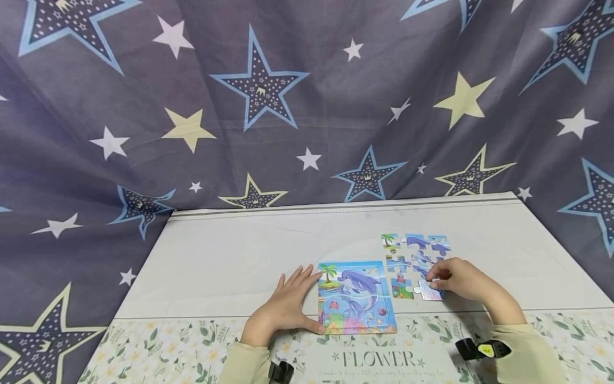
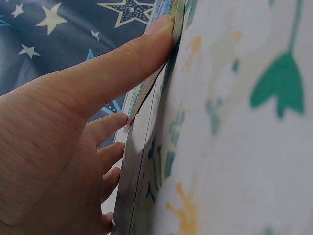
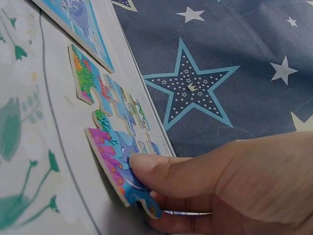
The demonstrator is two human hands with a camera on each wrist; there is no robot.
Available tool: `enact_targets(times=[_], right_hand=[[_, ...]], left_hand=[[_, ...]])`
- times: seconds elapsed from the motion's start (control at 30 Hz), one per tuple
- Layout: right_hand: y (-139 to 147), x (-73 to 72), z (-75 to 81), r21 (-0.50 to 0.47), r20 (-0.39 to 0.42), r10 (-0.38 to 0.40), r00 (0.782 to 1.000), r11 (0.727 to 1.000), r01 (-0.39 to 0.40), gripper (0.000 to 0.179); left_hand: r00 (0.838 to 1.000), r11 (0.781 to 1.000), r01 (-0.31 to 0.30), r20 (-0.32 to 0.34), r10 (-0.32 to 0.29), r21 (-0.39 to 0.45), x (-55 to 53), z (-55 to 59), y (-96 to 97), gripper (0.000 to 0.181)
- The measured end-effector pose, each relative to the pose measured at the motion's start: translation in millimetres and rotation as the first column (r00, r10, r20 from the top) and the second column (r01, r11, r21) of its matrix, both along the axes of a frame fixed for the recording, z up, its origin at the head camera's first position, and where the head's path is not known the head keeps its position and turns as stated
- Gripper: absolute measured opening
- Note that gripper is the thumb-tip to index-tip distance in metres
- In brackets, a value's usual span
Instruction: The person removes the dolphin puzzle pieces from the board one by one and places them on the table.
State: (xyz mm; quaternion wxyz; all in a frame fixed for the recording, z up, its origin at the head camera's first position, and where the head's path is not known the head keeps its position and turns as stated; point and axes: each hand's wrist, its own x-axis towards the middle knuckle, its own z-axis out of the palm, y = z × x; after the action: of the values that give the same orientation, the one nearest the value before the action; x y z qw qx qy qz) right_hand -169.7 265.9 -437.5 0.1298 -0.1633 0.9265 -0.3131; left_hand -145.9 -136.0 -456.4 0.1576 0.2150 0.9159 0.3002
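A square puzzle board (image 1: 357, 298) with a dolphin picture and blue border lies on the table. At its left edge is my left hand (image 1: 287, 306), fingers spread, thumb touching the lower left corner. The left wrist view shows that thumb (image 2: 132, 58) against the board's edge. Right of the board, my right hand (image 1: 462, 280) pinches a puzzle piece (image 3: 117, 164) with pink coral and blue water between thumb and fingers. One side of this piece is raised off the table. Loose puzzle pieces (image 1: 396, 263) lie in rough rows beside it; some are partly hidden by the right hand.
The white table top (image 1: 249, 250) carries a flowered strip with the word FLOWER (image 1: 376, 358) along its front. A dark curtain (image 1: 307, 96) with stars hangs behind and at the sides. Both wrists wear black straps (image 1: 482, 349).
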Motion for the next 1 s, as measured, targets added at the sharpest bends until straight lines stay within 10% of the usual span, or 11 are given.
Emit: enact_targets(times=[1.0], right_hand=[[-24, 2.8, 8.2, -0.099, -0.039, 0.034, 0.999, 0.994, -0.038, 0.008]], left_hand=[[1.000, 1.000, 0.008, -0.008, -0.008, -0.003, 0.6, 1.6, 0.4, 0.115]])
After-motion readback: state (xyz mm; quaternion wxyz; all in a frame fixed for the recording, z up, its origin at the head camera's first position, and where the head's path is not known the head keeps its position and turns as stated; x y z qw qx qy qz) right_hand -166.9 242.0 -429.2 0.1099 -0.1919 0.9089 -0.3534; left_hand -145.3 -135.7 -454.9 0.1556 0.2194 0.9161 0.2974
